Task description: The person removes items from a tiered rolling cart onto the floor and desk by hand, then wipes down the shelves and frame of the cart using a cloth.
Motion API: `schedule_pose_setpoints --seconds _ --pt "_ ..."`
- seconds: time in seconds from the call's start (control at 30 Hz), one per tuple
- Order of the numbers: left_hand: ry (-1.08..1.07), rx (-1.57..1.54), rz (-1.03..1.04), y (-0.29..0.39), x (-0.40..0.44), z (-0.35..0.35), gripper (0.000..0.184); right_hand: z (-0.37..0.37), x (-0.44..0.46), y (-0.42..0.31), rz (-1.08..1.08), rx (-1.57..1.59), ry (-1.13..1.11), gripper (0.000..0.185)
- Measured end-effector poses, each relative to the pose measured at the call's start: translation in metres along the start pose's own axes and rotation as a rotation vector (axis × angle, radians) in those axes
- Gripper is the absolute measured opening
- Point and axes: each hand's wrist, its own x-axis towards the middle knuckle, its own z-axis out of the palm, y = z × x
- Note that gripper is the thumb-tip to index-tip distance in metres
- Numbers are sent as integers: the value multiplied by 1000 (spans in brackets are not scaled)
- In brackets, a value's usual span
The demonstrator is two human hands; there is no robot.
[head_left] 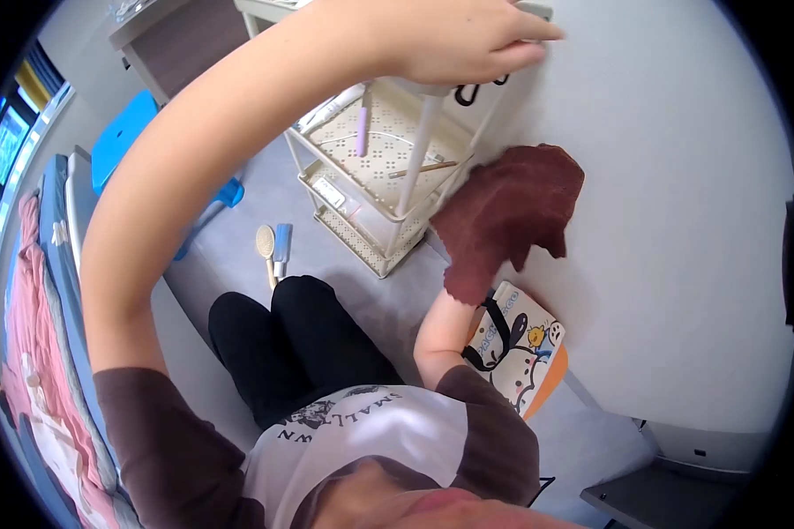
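Note:
My left arm reaches across the top of the view, and my left hand [472, 40] is above the white rolling cart [397, 212], near the white panel. Its visible fingers point right and are apart, with nothing seen in them; its far side is cut off by the frame edge. A dark brown cloth [516, 207] with ragged edges covers my right hand down to the wrist. That hand is in front of the white panel [670, 229], right of the cart. The cloth hides its fingers, and whether it touches the panel is unclear.
The cart's shelf holds a purple pen-like item [362, 130] and a thin brown stick [423, 168]. On the floor lie a wooden-backed brush [266, 242] and a blue-and-white item [282, 247]. A cartoon-dog bag [525, 353] stands below my right hand. A blue stool [123, 141] is left.

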Motion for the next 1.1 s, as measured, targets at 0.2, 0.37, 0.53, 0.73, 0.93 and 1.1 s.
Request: schedule_pose_setpoints --seconds 0.2,0.37,0.53,0.73,0.93,1.1 --pt "608 3 -275 -46 -56 -45 33 42 -33 -10 36 -14 -94 44" --pt "819 -121 -648 -169 -153 -29 35 101 -57 -29 25 -233 -242 49" --pt "673 -678 -848 -172 -171 -12 47 132 -68 -69 138 -613 -232 54" --pt "589 -347 -676 -183 -165 -5 32 84 -59 24 209 132 -22 31" --pt "432 -366 -924 -148 -155 -20 32 61 -80 38 24 203 -335 31" --pt "432 -157 -599 -154 -164 -21 32 84 -113 31 -35 42 -427 27"
